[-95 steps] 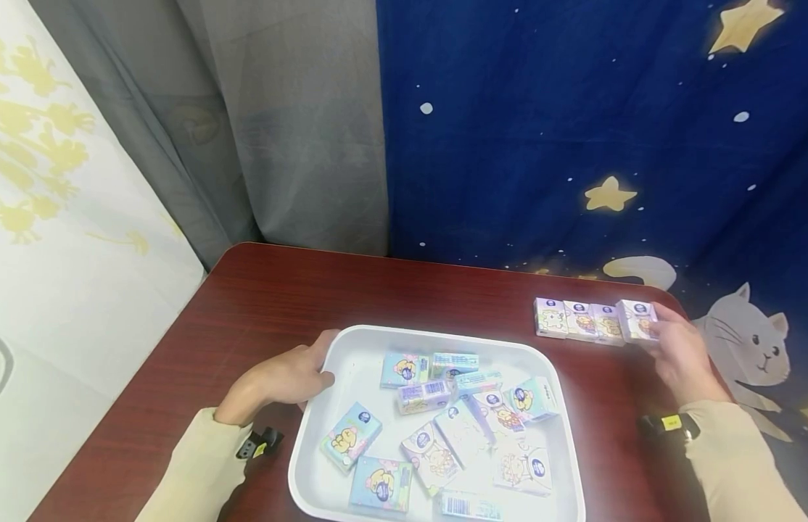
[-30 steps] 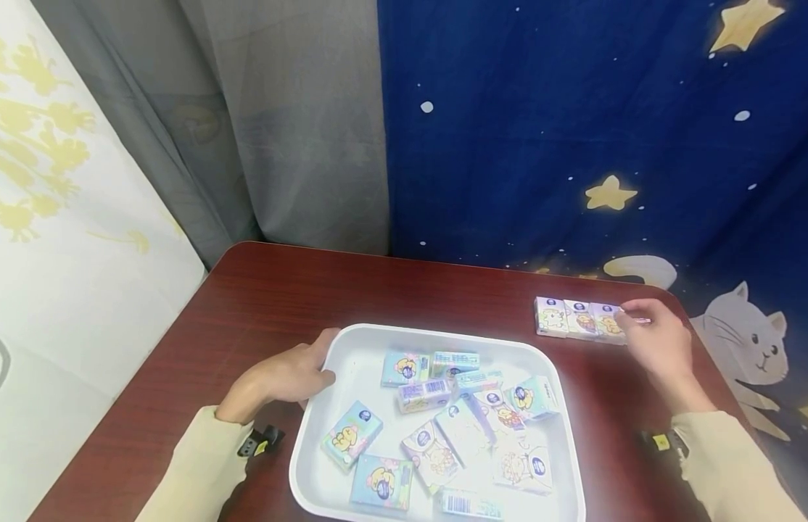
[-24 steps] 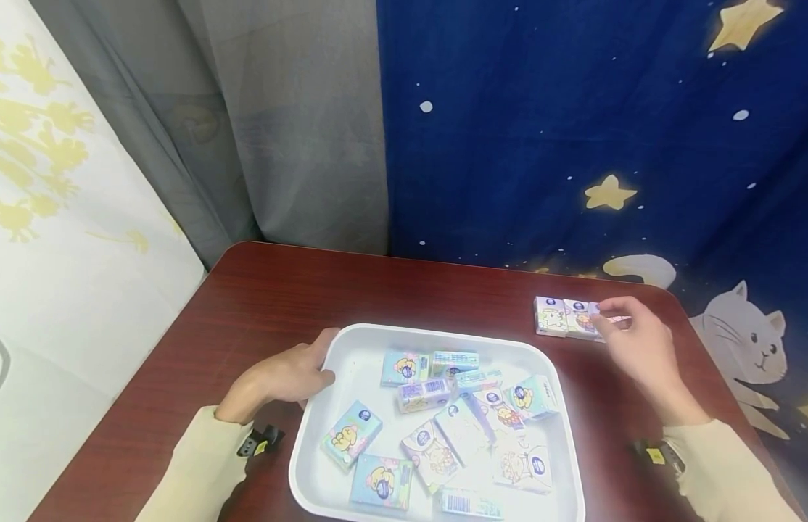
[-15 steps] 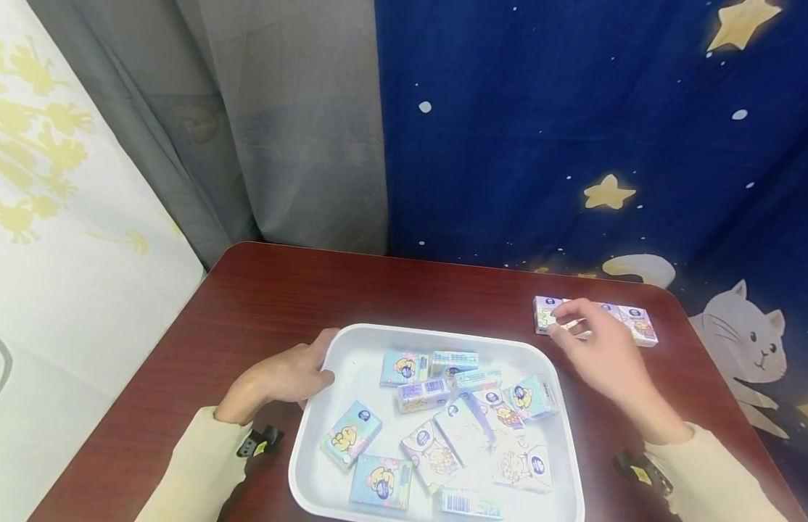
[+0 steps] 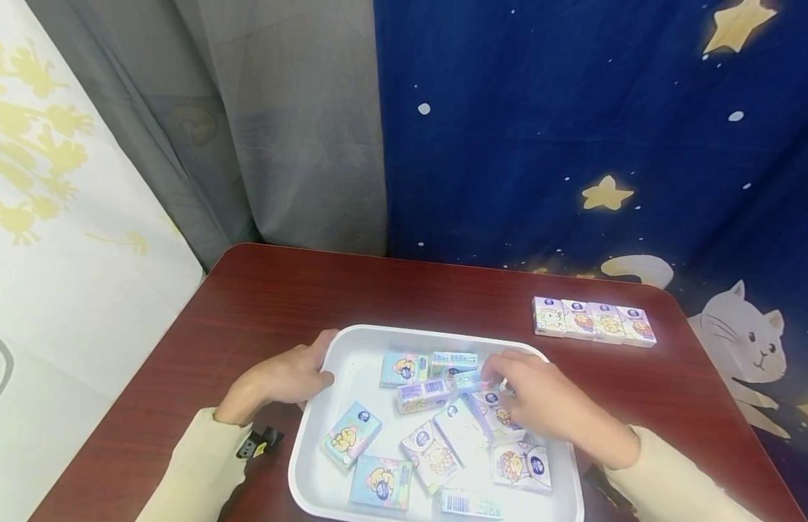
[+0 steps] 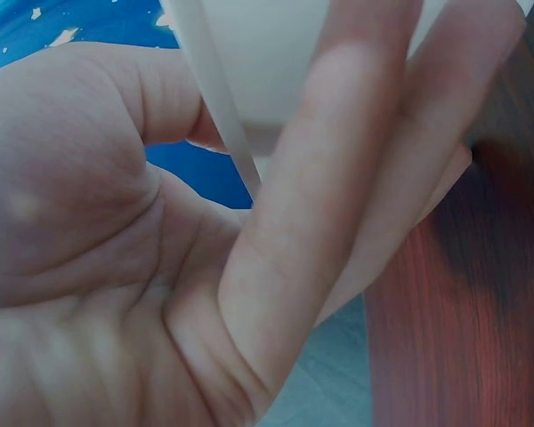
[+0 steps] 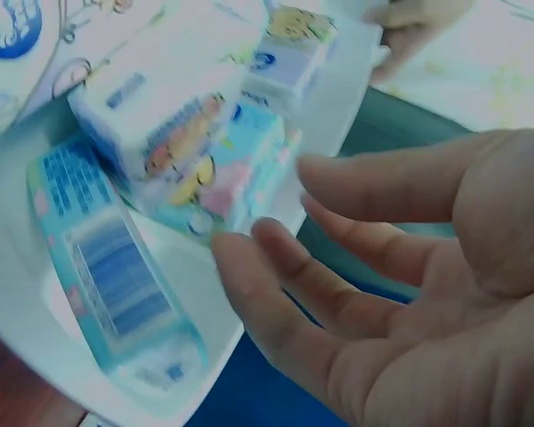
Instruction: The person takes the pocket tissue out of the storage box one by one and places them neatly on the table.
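A white tray (image 5: 443,336) holds several small tissue packs, some purple-white, some blue-green like this one (image 5: 352,435). My left hand (image 5: 286,373) grips the tray's left rim, thumb inside and fingers outside; the left wrist view shows the wall of the tray (image 6: 249,44) between them. My right hand (image 5: 547,399) is over the tray's right part, fingertips near a blue-green pack (image 5: 468,381). In the right wrist view its thumb and fingers are apart with nothing between them, close to a barcoded pack (image 7: 116,267). The right hand hides part of the packs below it.
A row of purple tissue packs (image 5: 576,319) lies side by side near the back right of the dark red table (image 5: 280,290). Grey (image 5: 299,130) and blue star-patterned curtains (image 5: 495,145) hang behind the table's back edge.
My right hand has let go of the tissue pack at the right end of the row, passed left along the row, and come down into the tray. My left hand stays put.
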Action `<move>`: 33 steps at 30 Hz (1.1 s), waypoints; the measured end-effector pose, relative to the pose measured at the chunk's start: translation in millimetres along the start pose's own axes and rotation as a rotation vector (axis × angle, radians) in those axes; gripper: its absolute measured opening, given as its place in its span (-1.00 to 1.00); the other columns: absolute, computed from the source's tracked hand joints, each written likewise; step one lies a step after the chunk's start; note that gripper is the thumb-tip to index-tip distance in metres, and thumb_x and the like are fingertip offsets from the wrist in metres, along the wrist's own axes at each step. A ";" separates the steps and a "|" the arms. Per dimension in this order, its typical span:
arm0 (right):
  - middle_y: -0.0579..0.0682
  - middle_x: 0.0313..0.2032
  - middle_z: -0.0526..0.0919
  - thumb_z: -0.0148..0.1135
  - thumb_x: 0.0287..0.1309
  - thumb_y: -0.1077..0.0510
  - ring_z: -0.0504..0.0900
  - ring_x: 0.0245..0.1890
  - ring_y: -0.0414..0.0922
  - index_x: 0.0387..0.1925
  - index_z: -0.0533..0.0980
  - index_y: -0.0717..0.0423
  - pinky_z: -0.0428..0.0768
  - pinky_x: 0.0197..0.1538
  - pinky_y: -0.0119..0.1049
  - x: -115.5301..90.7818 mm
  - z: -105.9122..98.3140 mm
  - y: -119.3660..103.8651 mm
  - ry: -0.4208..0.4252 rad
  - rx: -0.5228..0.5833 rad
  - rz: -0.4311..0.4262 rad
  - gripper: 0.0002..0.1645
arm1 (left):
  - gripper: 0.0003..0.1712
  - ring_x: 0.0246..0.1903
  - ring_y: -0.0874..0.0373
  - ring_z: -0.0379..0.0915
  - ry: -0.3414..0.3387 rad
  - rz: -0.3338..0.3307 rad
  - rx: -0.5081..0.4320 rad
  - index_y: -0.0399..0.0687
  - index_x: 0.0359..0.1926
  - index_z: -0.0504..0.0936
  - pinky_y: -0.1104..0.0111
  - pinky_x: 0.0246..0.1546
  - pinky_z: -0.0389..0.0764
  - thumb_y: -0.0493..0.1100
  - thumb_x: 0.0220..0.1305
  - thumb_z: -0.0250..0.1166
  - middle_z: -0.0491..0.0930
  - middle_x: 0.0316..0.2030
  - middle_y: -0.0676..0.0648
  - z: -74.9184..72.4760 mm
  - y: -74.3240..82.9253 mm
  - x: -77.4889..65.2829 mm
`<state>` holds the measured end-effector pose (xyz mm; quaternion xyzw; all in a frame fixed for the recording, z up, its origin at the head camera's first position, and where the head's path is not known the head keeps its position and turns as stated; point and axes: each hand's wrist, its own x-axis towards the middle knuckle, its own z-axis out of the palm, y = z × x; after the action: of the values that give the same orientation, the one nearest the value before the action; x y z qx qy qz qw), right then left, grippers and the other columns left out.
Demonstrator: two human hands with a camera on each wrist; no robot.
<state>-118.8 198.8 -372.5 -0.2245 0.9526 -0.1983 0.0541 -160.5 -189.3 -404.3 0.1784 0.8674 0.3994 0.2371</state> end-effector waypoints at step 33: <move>0.06 0.01 0.76 0.69 0.15 0.16 0.68 -0.07 -0.02 0.25 0.63 -0.03 0.73 0.00 0.07 -5.2 17.6 -9.8 -0.226 0.019 0.176 -0.36 | -0.11 -0.48 0.05 0.74 0.012 -0.012 0.013 -0.16 0.63 -0.01 0.11 -0.59 0.78 -0.42 0.43 0.23 0.68 -0.24 -0.17 -1.2 -2.1 0.8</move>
<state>-106.8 186.8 -384.6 -0.1606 0.9545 -0.1752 0.1803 -162.1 -190.9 -405.5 0.1722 0.8724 0.3935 0.2332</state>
